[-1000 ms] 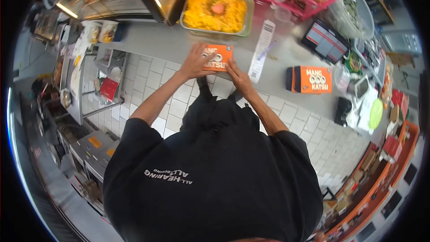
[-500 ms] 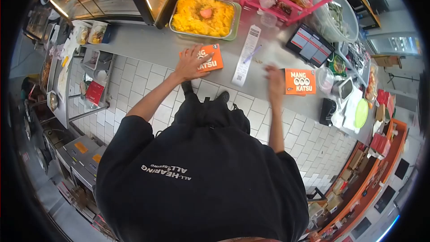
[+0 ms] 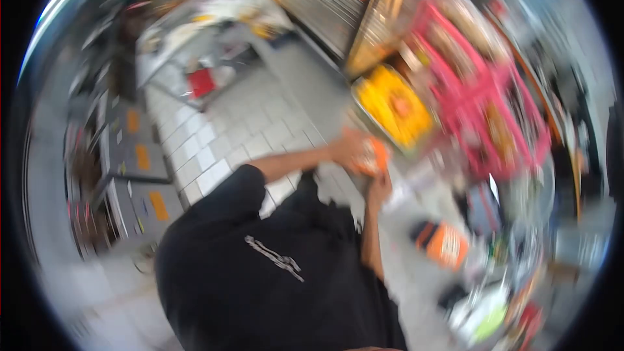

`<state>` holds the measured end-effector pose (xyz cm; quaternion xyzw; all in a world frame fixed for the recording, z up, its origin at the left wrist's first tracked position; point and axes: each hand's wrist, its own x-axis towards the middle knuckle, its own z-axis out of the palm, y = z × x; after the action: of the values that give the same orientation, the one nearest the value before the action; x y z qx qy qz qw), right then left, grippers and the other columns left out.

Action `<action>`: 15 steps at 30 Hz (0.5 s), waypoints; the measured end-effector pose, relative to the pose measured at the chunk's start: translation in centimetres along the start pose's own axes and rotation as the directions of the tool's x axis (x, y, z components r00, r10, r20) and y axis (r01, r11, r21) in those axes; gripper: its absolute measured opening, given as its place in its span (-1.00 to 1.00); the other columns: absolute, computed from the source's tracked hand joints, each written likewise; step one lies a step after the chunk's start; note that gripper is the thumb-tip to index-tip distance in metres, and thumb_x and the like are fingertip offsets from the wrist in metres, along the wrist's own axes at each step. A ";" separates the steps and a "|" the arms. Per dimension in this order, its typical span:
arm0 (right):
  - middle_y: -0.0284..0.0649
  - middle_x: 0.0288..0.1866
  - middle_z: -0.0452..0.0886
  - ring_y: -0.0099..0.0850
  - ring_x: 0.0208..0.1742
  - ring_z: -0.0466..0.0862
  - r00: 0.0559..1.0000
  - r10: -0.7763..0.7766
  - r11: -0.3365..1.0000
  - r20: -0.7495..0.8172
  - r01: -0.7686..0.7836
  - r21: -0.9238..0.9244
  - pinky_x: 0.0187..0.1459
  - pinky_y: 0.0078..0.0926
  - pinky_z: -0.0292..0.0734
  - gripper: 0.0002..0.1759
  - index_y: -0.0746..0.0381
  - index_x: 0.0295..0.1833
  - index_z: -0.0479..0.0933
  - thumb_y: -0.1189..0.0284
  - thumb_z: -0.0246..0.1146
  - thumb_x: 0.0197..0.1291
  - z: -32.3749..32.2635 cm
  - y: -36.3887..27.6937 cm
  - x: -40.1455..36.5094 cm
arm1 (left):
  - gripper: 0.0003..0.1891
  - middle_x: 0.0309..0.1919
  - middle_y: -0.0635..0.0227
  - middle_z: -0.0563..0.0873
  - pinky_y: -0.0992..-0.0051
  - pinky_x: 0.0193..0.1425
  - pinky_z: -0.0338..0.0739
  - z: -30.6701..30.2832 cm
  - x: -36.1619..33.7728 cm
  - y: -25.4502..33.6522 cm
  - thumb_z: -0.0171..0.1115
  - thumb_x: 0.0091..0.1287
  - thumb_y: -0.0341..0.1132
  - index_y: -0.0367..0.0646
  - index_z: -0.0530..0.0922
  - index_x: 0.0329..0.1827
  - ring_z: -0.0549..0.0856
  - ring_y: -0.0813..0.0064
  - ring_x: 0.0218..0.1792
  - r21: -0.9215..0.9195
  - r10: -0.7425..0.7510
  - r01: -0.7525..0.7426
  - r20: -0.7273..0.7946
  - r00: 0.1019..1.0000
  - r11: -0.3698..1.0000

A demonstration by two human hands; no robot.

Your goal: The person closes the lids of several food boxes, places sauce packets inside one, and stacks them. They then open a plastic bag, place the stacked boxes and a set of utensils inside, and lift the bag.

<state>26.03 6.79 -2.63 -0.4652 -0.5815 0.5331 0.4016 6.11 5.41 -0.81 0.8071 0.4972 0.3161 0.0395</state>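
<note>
Since it's all motion-smeared, I can't tell if the fingers are clamped or just resting, but the left hand (image 3: 348, 149) at 9 o'clock and the right hand (image 3: 379, 188) at 6 both meet the orange box (image 3: 377, 156). With the yellow food tray (image 3: 393, 105) just at its 1 o'clock, I reckon a loose grip could knock the box into it.

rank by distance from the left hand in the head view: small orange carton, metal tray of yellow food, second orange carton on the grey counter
1. small orange carton, against the left hand
2. metal tray of yellow food, just beyond it
3. second orange carton, farthest, off right
</note>
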 end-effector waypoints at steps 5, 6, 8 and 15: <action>0.06 0.16 0.68 -0.23 0.14 0.68 0.997 -0.078 0.992 -0.016 0.076 -0.099 0.21 -0.35 0.50 -0.53 0.48 0.24 0.54 0.28 0.11 0.49 -0.1 0.8 -0.3 | -0.18 0.41 0.04 0.37 -0.10 0.33 0.26 -1.1 -1.6 0.8 0.54 -0.28 0.02 0.24 0.61 0.25 0.34 -0.08 0.40 0.060 -0.185 0.179 0.126 0.975 0.982; 0.06 0.16 0.68 -0.23 0.14 0.68 0.995 -0.099 0.991 0.006 0.099 -0.094 0.21 -0.35 0.50 -0.53 0.48 0.24 0.54 0.28 0.11 0.49 0.0 1.0 0.2 | -0.18 0.40 0.00 0.37 -0.08 0.33 0.25 -0.9 -1.4 0.9 0.52 -0.27 0.05 0.23 0.61 0.25 0.34 -0.09 0.39 0.080 -0.197 0.188 0.139 0.970 0.979; 0.07 0.17 0.67 -0.19 0.16 0.67 0.999 -0.038 0.981 0.003 0.038 -0.188 0.22 -0.34 0.49 -0.53 0.50 0.25 0.52 0.31 0.12 0.48 -0.2 1.4 0.5 | -0.18 0.39 -0.04 0.36 -0.06 0.32 0.24 -0.9 -1.5 1.0 0.51 -0.25 0.07 0.22 0.61 0.25 0.34 -0.10 0.38 0.093 -0.213 0.201 0.140 0.967 0.975; 0.03 0.17 0.66 -0.24 0.12 0.68 0.969 0.224 0.971 0.105 -0.231 0.061 0.22 -0.35 0.51 -0.54 0.45 0.30 0.50 0.31 0.12 0.50 -3.0 2.1 2.2 | -0.21 0.38 0.08 0.41 -0.01 0.21 0.34 -2.3 -0.6 1.9 0.52 -0.21 0.12 0.23 0.61 0.24 0.46 0.01 0.30 0.169 -0.228 0.201 0.156 0.961 0.965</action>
<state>28.64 9.69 -4.46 -0.4874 -0.5232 0.6186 0.3257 6.13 3.41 1.42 0.7733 0.5992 0.1997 0.0555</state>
